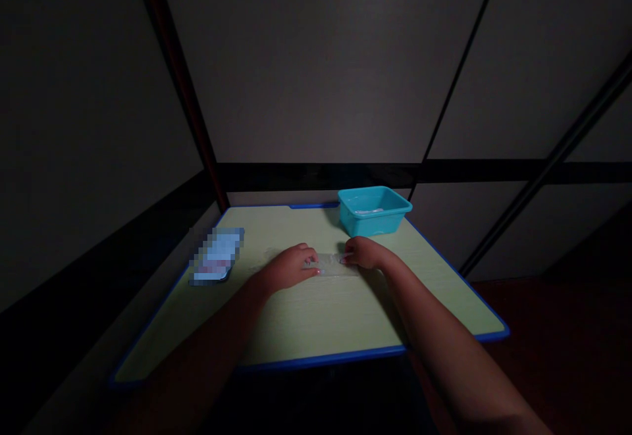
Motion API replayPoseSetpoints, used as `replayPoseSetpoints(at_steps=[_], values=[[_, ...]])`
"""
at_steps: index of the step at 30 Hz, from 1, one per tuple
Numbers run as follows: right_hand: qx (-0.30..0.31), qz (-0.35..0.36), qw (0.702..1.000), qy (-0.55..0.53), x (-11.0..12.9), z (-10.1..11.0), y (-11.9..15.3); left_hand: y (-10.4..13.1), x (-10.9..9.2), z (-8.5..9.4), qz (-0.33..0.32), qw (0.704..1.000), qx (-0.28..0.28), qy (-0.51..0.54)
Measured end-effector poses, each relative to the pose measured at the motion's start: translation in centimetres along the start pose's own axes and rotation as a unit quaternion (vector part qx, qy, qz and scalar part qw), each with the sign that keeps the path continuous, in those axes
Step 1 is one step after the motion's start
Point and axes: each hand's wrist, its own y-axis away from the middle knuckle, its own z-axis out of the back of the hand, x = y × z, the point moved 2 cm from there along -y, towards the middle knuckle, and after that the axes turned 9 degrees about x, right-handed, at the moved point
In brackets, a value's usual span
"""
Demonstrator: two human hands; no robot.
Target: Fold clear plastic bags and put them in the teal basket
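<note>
A clear plastic bag point(332, 267) lies flat on the light green table, stretched sideways between my two hands. My left hand point(291, 268) is at its left part, fingers curled and thumb laid along the plastic, closed on it. Over the right part, my right hand point(364, 253) pinches the bag with bent fingers; the exact grip is partly hidden. Some of the see-through plastic also shows beyond my left hand, its outline faint in the dim light.
A turquoise plastic basket point(375, 223) with something whitish inside stands at the table's back right corner. A phone point(217, 255) with a lit, blurred screen lies at the left edge. The table point(316, 330) has a blue rim; pale panels point(316, 79) rise behind it.
</note>
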Motion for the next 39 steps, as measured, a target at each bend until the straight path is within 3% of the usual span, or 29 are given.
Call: replayPoseSetpoints(at_steps=[6,9,13,16,19,28,33,39], values=[[0.030,-0.009,0.999,0.020,-0.3,0.4,0.3,-0.3,-0.1,0.0,0.017,0.993,0.007,0.117],[0.044,-0.005,0.999,0.025,-0.8,0.7,0.3,-0.3,0.1,0.8,0.030,0.986,-0.049,0.156],[0.062,-0.008,0.998,0.021,-1.3,0.8,0.3,-0.2,1.2,1.9,0.075,0.977,-0.149,0.129],[0.073,-0.013,0.997,0.004,-1.2,0.8,0.4,-0.3,2.0,1.9,0.120,0.972,-0.171,0.107],[0.079,-0.009,0.997,-0.013,-0.7,0.8,0.5,-0.4,2.0,1.5,0.121,0.976,-0.153,0.099],[0.077,-0.012,0.992,-0.099,-0.7,0.5,0.4,-0.3,0.5,0.9,0.035,0.991,-0.082,0.099],[0.074,-0.034,0.988,-0.131,-1.1,0.3,0.2,-0.1,-0.2,0.9,-0.047,0.996,-0.066,-0.037],[0.076,-0.069,0.980,-0.168,-1.9,0.1,-0.1,0.0,0.1,1.0,-0.047,0.995,-0.040,-0.079]])
